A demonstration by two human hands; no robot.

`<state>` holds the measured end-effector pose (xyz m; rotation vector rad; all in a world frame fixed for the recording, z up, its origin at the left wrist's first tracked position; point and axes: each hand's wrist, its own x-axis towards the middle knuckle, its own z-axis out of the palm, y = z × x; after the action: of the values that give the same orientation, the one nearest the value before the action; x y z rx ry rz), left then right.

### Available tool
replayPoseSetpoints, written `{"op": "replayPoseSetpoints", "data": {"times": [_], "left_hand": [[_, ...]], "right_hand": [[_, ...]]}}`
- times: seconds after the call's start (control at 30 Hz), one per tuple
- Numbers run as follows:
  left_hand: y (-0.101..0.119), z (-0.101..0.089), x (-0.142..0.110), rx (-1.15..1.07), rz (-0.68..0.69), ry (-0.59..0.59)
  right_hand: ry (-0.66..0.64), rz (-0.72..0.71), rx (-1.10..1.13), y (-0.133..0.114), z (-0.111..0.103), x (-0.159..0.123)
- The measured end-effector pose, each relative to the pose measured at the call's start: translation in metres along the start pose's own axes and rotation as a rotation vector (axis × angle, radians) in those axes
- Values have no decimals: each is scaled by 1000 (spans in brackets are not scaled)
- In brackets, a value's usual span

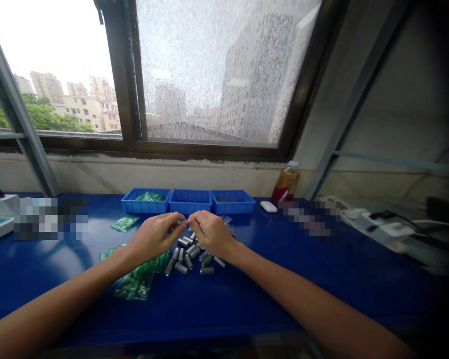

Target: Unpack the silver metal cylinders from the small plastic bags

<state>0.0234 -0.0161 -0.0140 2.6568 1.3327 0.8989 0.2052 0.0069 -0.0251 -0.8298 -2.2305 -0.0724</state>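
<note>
My left hand point(155, 234) and my right hand point(214, 233) meet fingertip to fingertip above the blue table. Both are closed in a pinch on one small, silvery piece point(183, 222), mostly covered by the fingers. Beneath and in front of them lies a loose pile of short metal cylinders point(188, 261). Under my left forearm are clear bags with green contents point(134, 284), partly hidden by the arm. A smaller green packet point(125, 223) rests beyond my left wrist. Some clear plastic point(228, 227) shows just past my right hand.
Three blue bins stand along the wall: the left bin point(145, 207) holds green packets, beside a middle bin point(190, 208) and a right bin point(233, 205). At the back right are a white case point(268, 207) and a bottle point(286, 183). Power strips and cables point(387, 227) lie farther right.
</note>
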Motion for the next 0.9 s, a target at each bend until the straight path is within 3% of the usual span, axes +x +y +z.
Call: {"op": "replayPoseSetpoints", "data": {"times": [0.23, 0.33, 0.53, 0.67, 0.9], "left_hand": [[0, -3, 1, 54, 7, -2], [-2, -2, 2, 55, -3, -55], [-5, 6, -1, 86, 67, -225], [-5, 11, -2, 51, 65, -275], [-6, 7, -1, 57, 25, -287]], "right_hand": [[4, -112, -1, 0, 0, -1], [9, -124, -52, 5, 0, 1], [118, 96, -233, 42, -1, 8], [173, 247, -397, 69, 1, 8], [161, 302, -443, 80, 4, 6]]}}
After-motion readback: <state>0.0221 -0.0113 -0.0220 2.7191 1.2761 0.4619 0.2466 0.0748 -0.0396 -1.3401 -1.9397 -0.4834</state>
